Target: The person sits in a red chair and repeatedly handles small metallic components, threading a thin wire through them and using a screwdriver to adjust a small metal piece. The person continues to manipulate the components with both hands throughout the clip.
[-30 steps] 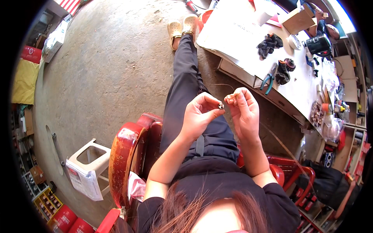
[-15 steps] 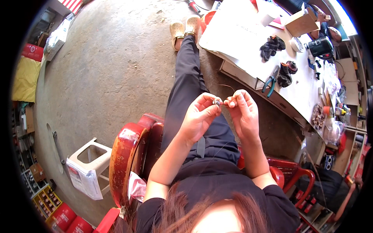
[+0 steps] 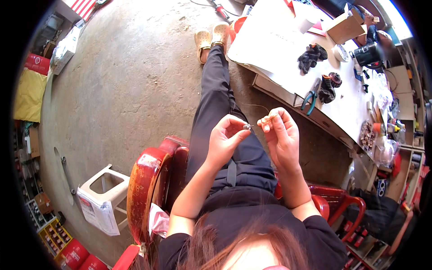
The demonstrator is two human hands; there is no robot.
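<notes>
Since the earlier frame, the two hands have parted a little: the fingertips, nearly meeting half a second ago, now leave a clear gap, and the left hand [image 3: 225, 138] sits slightly nearer the body. From my end of the feed I see its thumb and index finger closed on a small metal part [image 3: 246, 127], with a thin pin pointing right toward the other hand. That metal part is above the lap, in front of the dark trousers [image 3: 212, 94]. The right hand [image 3: 283, 135] holds its fingers narrow, thumb against fingertips, pinching a thin wire [image 3: 258, 105] that arcs away to the far left; the end inside the grip is too small for me to make out.

To the far right I have the white bench [image 3: 270, 45]. Pliers [image 3: 310, 96] lie near its closest edge, just beside a dark glove [image 3: 327, 89]; another glove [image 3: 311, 57] lies farther off, and a cardboard box [image 3: 345, 28] stands beyond that. On the near left, I see a red chair [image 3: 146, 180] next to a beige stool [image 3: 116, 191]. Pale clogs [image 3: 220, 33] rest on the floor [image 3: 121, 67], well beyond the hands.
</notes>
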